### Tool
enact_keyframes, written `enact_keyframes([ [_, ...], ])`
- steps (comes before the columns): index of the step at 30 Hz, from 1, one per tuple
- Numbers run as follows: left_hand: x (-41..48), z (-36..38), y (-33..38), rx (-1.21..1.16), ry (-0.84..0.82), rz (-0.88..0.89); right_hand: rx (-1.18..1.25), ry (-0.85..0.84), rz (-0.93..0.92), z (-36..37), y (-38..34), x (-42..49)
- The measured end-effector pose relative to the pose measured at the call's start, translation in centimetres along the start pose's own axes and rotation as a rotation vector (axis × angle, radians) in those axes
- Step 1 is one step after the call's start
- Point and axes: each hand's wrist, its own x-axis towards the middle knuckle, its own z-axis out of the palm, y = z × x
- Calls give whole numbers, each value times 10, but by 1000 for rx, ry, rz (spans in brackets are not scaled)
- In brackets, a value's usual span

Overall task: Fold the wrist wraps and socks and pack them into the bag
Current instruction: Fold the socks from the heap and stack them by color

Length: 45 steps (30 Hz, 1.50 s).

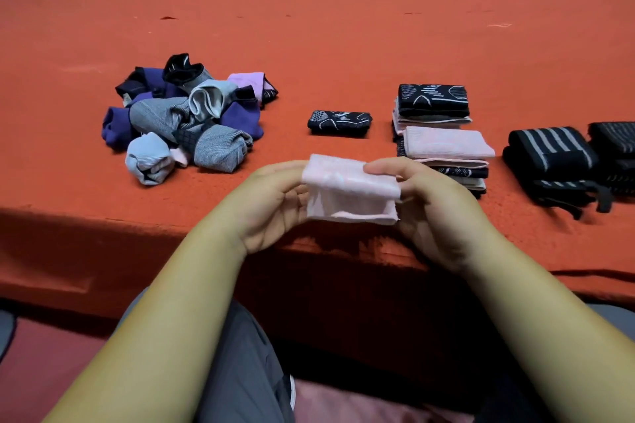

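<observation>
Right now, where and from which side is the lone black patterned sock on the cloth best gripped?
Across the middle of the black patterned sock, from above: thumb on the near long edge, fingers on the far one. It lies flat, long side left to right, apart from the sock pile and the folded stack, so a mid pinch likely keeps the fold shut.

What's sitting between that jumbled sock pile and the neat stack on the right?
One folded black patterned sock lies alone on the orange cloth, touching neither pile nor stack; head view.
</observation>
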Motion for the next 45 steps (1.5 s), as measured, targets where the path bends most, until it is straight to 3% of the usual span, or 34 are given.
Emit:
enact_keyframes([
  [3,-3,-1,2,8,-11,-100,27,-55,-9,-3,1,0],
  [8,-4,-1,5,33,34,-154,-377,8,-66,-1,3,-2],
  [12,-7,-3,3,161,41,-75,-478,58,-138,6,5,-4],
  [17,-3,-1,4,129,152,13,-681,97,-256,10,5,-3],
  [27,12,-9,0,191,312,126,-702,295,-286,30,22,15],
  [31,25,-19,-3,202,462,187,-743,408,-326,36,25,40],
  [36,46,-27,6,641,592,377,-814,508,-349,39,26,79],
  [41,86,-28,29,690,584,464,-901,602,-327,48,16,124],
  [45,128,-29,44,742,556,434,-955,640,-266,48,5,155],
])
